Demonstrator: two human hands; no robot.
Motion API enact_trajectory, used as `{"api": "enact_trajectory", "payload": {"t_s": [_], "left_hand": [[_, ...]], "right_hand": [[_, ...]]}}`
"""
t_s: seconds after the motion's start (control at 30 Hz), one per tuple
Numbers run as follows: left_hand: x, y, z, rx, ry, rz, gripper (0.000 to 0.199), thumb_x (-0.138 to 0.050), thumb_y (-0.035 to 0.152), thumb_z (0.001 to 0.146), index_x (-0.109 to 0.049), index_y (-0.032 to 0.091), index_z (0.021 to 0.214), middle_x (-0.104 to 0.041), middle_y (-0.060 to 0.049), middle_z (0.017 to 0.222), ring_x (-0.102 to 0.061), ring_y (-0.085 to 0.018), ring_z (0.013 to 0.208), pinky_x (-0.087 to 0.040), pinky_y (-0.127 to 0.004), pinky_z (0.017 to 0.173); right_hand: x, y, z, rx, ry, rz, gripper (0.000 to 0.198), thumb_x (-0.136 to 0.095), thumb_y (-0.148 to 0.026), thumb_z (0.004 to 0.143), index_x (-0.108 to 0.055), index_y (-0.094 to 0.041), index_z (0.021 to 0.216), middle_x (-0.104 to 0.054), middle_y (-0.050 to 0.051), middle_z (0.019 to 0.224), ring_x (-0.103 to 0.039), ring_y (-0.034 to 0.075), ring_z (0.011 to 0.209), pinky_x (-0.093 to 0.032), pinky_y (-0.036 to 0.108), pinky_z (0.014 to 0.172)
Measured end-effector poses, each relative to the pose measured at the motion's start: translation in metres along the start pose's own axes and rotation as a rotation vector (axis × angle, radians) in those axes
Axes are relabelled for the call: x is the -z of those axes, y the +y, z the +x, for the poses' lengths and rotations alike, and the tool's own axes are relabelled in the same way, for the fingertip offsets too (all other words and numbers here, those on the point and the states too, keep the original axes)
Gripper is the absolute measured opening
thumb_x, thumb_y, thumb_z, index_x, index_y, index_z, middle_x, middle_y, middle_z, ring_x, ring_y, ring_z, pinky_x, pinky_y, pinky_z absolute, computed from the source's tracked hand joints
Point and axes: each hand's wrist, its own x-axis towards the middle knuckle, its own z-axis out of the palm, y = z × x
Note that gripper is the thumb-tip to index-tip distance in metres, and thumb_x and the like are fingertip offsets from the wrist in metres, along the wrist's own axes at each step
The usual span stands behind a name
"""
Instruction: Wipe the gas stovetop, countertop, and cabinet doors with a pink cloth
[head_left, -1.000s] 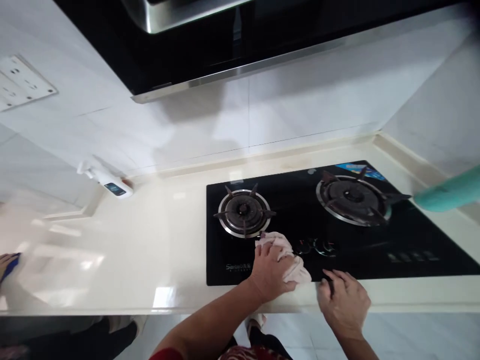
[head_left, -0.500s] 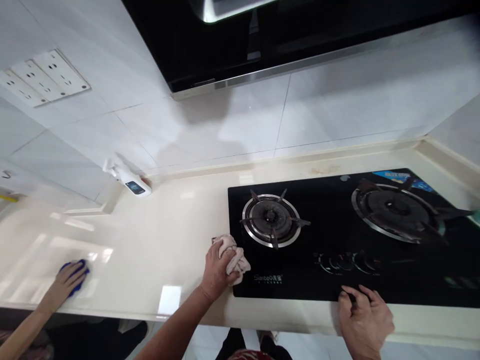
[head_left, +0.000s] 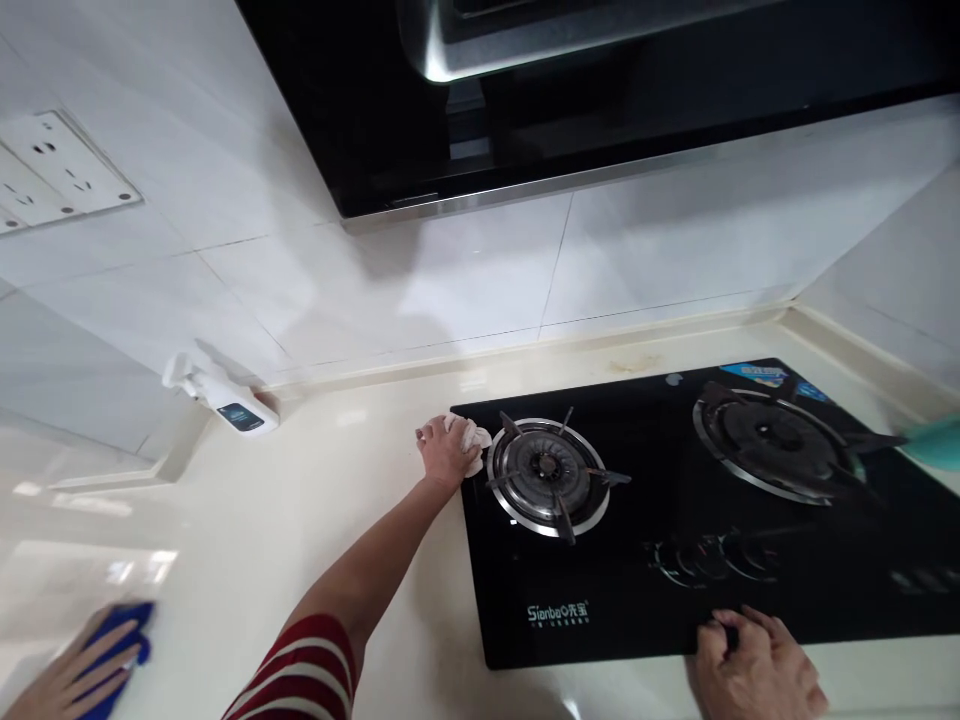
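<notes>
My left hand (head_left: 442, 452) is closed on a crumpled pale pink cloth (head_left: 474, 436), pressed down at the left edge of the black glass gas stove (head_left: 630, 600), beside the left burner (head_left: 551, 470). Part of the cloth is hidden under the fingers. My right hand (head_left: 757, 668) rests at the stove's front edge, below the control knobs (head_left: 712, 558). Its fingers are loosely bent, with a gap between thumb and forefinger, and nothing is seen in it.
Another person's hand (head_left: 79, 675) presses a blue cloth (head_left: 124, 650) on the counter (head_left: 330, 560) at lower left. A white spray bottle (head_left: 225, 398) stands by the wall. Overhead juts a black range hood (head_left: 570, 130). Something green (head_left: 934, 442) is at the right edge.
My left hand has slid the cloth away from me along the stove's left edge, toward the back corner. The right hand stays at the front edge. The camera view has shifted.
</notes>
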Motion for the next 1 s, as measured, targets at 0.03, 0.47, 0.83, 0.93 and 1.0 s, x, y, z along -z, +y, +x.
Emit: {"api": "enact_trajectory", "payload": {"t_s": [0.03, 0.47, 0.83, 0.93, 1.0], "left_hand": [[0.000, 0.006, 0.009, -0.003, -0.007, 0.013, 0.048, -0.066, 0.052, 0.084, -0.060, 0.039, 0.130, -0.045, -0.009, 0.141, -0.043, -0.035, 0.128, -0.037, -0.055, 0.107], [0.018, 0.098, 0.131, -0.391, -0.229, 0.010, 0.060, -0.063, 0.051, 0.088, -0.043, 0.031, 0.141, -0.051, -0.008, 0.131, -0.052, -0.025, 0.117, -0.047, -0.036, 0.097], [-0.013, 0.159, 0.151, -0.737, -0.499, 0.088, 0.047, -0.054, 0.055, 0.092, -0.056, 0.040, 0.137, -0.047, -0.006, 0.137, -0.045, -0.031, 0.124, -0.045, -0.046, 0.101], [-0.005, 0.137, 0.152, -0.739, -0.513, 0.095, 0.046, -0.060, 0.044, 0.089, -0.058, 0.043, 0.135, -0.046, -0.005, 0.140, -0.045, -0.030, 0.121, -0.045, -0.043, 0.099], [0.001, 0.121, 0.154, -0.723, -0.509, 0.105, 0.044, -0.061, 0.039, 0.089, -0.061, 0.043, 0.132, -0.047, -0.005, 0.138, -0.046, -0.029, 0.119, -0.045, -0.042, 0.099]], "right_hand": [[-0.001, 0.000, 0.000, 0.009, 0.016, -0.005, 0.038, -0.038, -0.050, 0.089, -0.060, -0.020, 0.097, -0.048, 0.014, 0.143, -0.041, 0.040, 0.136, -0.035, 0.066, 0.106], [-0.009, 0.007, 0.003, 0.083, 0.101, -0.045, 0.044, -0.035, -0.056, 0.091, -0.061, -0.022, 0.099, -0.055, 0.012, 0.134, -0.051, 0.039, 0.125, -0.043, 0.063, 0.096], [-0.009, 0.006, 0.004, 0.077, 0.121, -0.010, 0.040, -0.038, -0.055, 0.090, -0.059, -0.022, 0.097, -0.057, 0.012, 0.132, -0.049, 0.038, 0.130, -0.042, 0.061, 0.100], [-0.008, 0.007, 0.003, 0.069, 0.096, -0.027, 0.043, -0.037, -0.057, 0.090, -0.060, -0.021, 0.095, -0.057, 0.012, 0.131, -0.050, 0.039, 0.128, -0.043, 0.062, 0.097], [-0.007, 0.008, 0.003, 0.063, 0.094, -0.037, 0.044, -0.037, -0.058, 0.090, -0.060, -0.021, 0.094, -0.058, 0.013, 0.131, -0.050, 0.040, 0.127, -0.043, 0.062, 0.097]]}}
